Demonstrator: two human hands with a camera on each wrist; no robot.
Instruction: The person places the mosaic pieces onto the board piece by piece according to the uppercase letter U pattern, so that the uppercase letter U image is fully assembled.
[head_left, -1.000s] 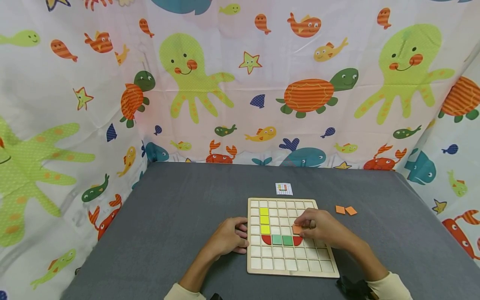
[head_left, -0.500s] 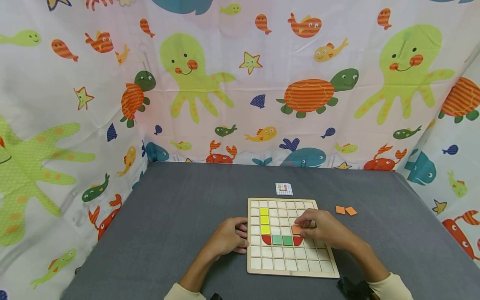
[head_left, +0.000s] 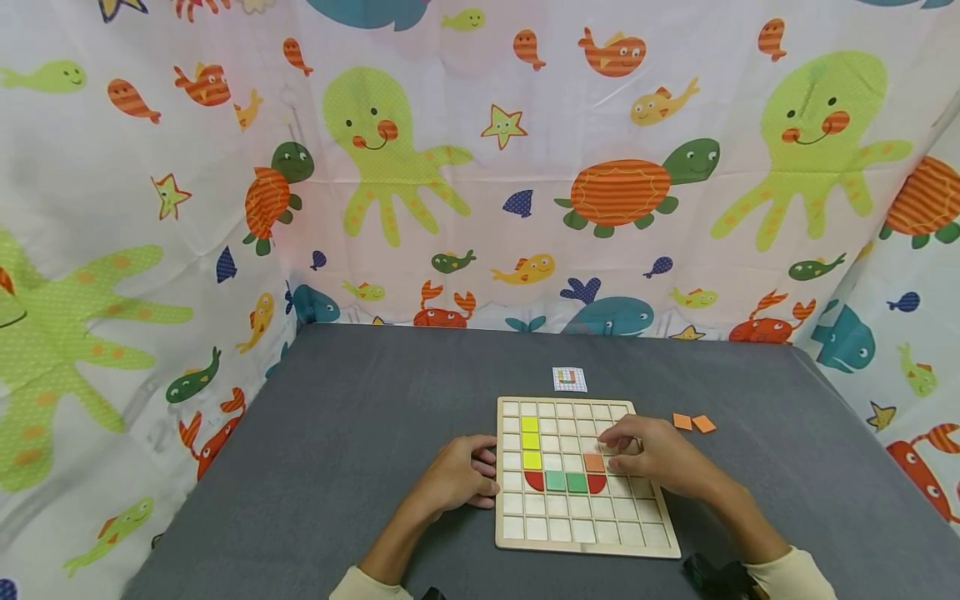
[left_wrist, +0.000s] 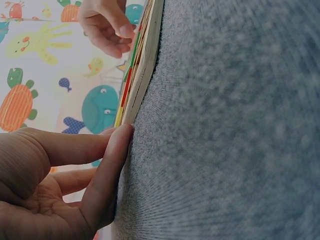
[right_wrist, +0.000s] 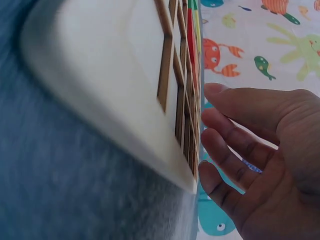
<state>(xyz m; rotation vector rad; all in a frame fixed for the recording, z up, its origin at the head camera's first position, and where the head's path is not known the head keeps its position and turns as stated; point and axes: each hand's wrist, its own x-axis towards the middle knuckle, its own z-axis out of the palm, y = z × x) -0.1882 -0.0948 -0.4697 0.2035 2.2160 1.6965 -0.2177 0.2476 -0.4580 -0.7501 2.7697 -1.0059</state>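
A wooden grid board [head_left: 588, 541] lies on the grey cloth. My left hand [head_left: 459, 473] holds its left edge, and the left wrist view shows thumb and finger together at the board's rim [left_wrist: 146, 67]. Over the board's right side, my right hand [head_left: 660, 454] hovers with loosely bent fingers and nothing in them. Just left of those fingertips, an orange square tile [head_left: 593, 462] sits in a cell above a red rounded tile [head_left: 596, 483]. Green tiles [head_left: 577, 482] join it to another red tile [head_left: 534, 481], under a column of yellow tiles [head_left: 530, 442].
Two loose orange tiles [head_left: 703, 424] lie on the cloth to the right, beyond the board. A small printed pattern card [head_left: 569, 379] is behind the board. A sea-animal curtain [head_left: 480, 183] borders the table [head_left: 375, 392] at the back and sides.
My right hand has let go of the orange tile, which stays in its cell, and has drawn slightly to the right. My left hand has kept its place.
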